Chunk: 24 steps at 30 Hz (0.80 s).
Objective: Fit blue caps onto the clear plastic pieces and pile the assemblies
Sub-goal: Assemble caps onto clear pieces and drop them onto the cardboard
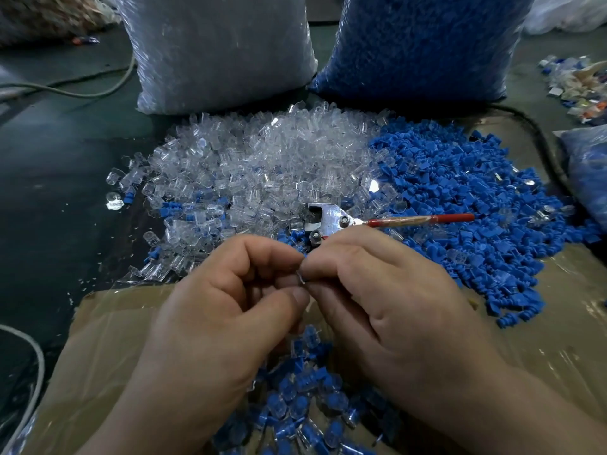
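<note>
My left hand (216, 310) and my right hand (391, 307) meet fingertip to fingertip at mid-frame, pinching a small piece (303, 279) between them; it is almost wholly hidden by the fingers. Behind the hands lies a heap of clear plastic pieces (256, 169), and to its right a heap of blue caps (460, 192). Below the hands, on brown cardboard (108, 349), sits a pile of finished assemblies (302, 405), clear bodies with blue caps in them.
Metal pliers with a red handle (377, 220) lie between the two heaps. A bag of clear pieces (216, 50) and a bag of blue caps (417, 44) stand at the back. Cables (75, 90) cross the dark floor at left. Scraps (578, 87) lie far right.
</note>
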Motion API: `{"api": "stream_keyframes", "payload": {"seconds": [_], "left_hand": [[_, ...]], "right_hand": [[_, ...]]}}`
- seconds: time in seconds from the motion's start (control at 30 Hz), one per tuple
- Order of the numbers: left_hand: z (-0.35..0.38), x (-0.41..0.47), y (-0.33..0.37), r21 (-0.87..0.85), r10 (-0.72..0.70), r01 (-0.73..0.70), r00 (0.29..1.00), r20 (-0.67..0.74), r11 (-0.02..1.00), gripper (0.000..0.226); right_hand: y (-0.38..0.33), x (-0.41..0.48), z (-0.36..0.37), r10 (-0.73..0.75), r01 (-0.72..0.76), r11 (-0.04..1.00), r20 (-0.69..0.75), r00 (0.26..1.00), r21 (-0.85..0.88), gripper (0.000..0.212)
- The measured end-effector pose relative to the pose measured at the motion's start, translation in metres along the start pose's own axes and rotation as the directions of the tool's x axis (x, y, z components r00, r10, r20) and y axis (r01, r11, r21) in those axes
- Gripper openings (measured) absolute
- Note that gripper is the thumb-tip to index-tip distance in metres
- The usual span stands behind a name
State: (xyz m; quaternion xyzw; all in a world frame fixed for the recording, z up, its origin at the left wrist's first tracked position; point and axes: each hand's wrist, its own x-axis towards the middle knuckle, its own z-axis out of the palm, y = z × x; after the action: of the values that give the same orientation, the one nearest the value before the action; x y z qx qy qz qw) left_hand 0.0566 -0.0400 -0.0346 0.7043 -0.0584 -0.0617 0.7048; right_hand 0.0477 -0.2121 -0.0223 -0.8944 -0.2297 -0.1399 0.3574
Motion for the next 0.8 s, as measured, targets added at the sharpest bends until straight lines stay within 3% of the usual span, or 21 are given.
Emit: {"api": "stream_keyframes", "payload": {"seconds": [0.1,0.17,0.27,0.37,0.63,0.8], "left_hand": [[-0.001,0.001,-0.002,0.069,0.000,0.003,0.999,-0.038,0.998,0.026],[-0.005,0.002,-0.003,0.088,0.005,0.002,0.997,-0.076,0.996,0.033],[-0.010,0.003,-0.005,0.098,0.023,-0.014,0.996,-0.090,0.995,0.028],[-0.009,0.002,-0.006,0.058,0.016,-0.012,0.997,-0.076,0.998,0.025],[-0.012,0.004,-0.007,0.078,0.008,-0.002,0.997,-0.080,0.997,0.020],[-0.013,0.004,-0.008,0.095,0.006,0.002,0.997,-0.079,0.995,0.029]], "right_hand": [[0.000,0.000,0.000,-0.009,0.011,0.999,0.038,0.999,-0.049,0.022],[0.003,0.003,-0.003,0.034,-0.029,0.970,0.017,0.999,-0.242,0.036],[0.014,0.012,-0.017,0.332,-0.238,0.823,0.096,0.939,-0.516,0.071],[0.028,0.015,-0.027,0.494,-0.250,0.707,0.209,0.844,-0.661,0.085],[0.033,0.018,-0.044,0.502,-0.173,0.677,0.276,0.820,-0.716,0.079],[0.035,0.020,-0.038,0.423,-0.161,0.678,0.201,0.884,-0.717,0.061]]}}
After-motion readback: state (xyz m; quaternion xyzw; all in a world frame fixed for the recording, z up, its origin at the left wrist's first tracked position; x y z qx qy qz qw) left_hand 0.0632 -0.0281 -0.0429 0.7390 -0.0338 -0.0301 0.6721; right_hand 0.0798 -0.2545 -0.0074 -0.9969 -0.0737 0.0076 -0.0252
